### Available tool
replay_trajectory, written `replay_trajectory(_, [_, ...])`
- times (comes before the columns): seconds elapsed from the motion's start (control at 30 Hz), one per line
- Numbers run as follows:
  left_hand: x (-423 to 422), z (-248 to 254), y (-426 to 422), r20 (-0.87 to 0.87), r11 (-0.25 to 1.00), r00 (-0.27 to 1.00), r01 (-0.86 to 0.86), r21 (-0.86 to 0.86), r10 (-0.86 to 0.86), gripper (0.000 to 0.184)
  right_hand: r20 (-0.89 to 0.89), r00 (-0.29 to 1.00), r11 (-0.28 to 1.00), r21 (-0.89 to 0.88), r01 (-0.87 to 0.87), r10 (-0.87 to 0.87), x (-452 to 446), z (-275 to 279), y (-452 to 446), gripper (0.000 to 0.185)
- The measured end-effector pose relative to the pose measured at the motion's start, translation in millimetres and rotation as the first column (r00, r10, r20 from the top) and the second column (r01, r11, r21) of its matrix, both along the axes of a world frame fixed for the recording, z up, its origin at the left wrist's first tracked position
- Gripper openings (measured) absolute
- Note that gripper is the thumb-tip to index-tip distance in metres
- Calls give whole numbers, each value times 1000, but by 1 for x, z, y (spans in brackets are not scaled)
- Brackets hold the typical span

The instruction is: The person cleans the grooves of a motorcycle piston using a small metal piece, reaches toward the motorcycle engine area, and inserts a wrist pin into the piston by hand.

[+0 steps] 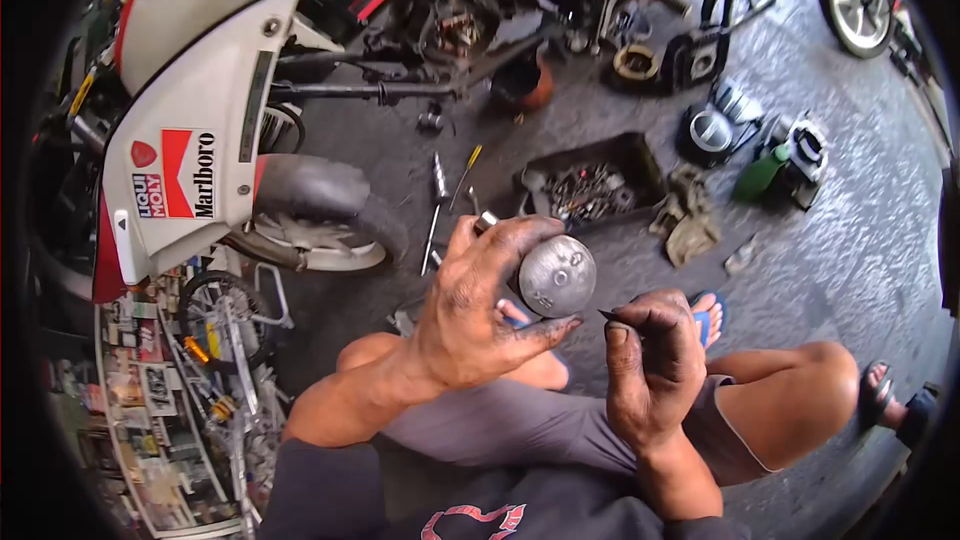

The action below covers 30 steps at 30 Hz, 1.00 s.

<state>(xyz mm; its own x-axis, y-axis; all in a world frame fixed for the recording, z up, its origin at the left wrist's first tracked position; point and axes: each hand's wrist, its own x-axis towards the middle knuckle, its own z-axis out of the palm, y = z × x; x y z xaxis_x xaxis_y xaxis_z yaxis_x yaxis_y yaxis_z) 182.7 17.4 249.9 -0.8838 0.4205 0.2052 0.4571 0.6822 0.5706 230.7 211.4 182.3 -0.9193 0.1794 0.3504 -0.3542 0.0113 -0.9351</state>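
My left hand (pixel 465 315) is wrapped round a grey metal piston (pixel 558 278), whose round crown with stamped marks faces me. A shiny metal cylinder (pixel 486 221) shows at the back of the same hand's fingers; I cannot tell whether it is held or worn. Just to the right, my right hand (pixel 655 365) is closed in a pinch. A small dark pointed piece (pixel 607 314) sticks out between its thumb and fingers, its tip pointing at the piston and a short way apart from it.
Beyond my hands lies a dark tray (pixel 640 155) of small metal parts, with a dirty rag (pixel 690 225) beside it. A green bottle (pixel 762 175) stands near engine parts. A ratchet tool (pixel 438 185) lies left of the tray. A white motorcycle fairing (pixel 200 160) fills the left.
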Motion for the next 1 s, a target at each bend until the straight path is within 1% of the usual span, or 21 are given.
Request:
replay_trajectory(0.07, [5, -16, -2, -7, 1000, 1000, 23, 19, -23, 82, -94, 994, 989, 145, -42, 56, -1, -6, -2, 19])
replay_trajectory(0.13, [8, -28, -2, 30, 999, 1000, 5, 31, -6, 81, -37, 997, 988, 138, -65, 71, -3, -12, -4, 21])
replay_trajectory(0.2, [11, -32, -2, 66, 999, 997, -46, -1, 46, 83, -45, 986, 970, 195, -146, 158, -5, -19, -6, 22])
replay_trajectory(0.27, [13, -35, -1, 110, 997, 991, -74, -24, 76, 85, -2, 986, 970, 176, -165, 168, -4, -27, -10, 24])
replay_trajectory(0.33, [11, -40, -2, 73, 999, 996, -41, -16, 42, 86, -9, 988, 978, 142, -154, 157, -5, -34, -11, 24])
replay_trajectory(0.43, [9, -42, -3, 125, 998, 991, -46, -36, 50, 87, 19, 988, 984, 89, -156, 155, -8, -40, -13, 25])
replay_trajectory(0.47, [7, -42, -3, 133, 997, 990, -44, -55, 51, 89, 30, 988, 985, 86, -151, 149, -9, -41, -13, 25])
replay_trajectory(0.63, [4, -50, -3, 190, 999, 981, -31, -41, 38, 88, 59, 986, 983, 86, -162, 157, -12, -45, -12, 26])
replay_trajectory(0.7, [4, -53, -3, 227, 999, 973, -40, 30, 32, 88, 49, 986, 983, 89, -162, 158, -14, -46, -11, 25])
replay_trajectory(0.83, [5, -58, -5, 251, 997, 967, -50, 60, 34, 89, 2, 980, 975, 99, -197, 197, -17, -48, -9, 22])
replay_trajectory(0.9, [5, -56, -5, 270, 999, 962, -45, -1, 43, 88, 8, 980, 976, 88, -199, 199, -17, -51, -11, 22])
replay_trajectory(1.0, [6, -54, -2, 285, 996, 955, -74, -42, 83, 85, 24, 980, 977, 75, -200, 199, -17, -52, -12, 21])
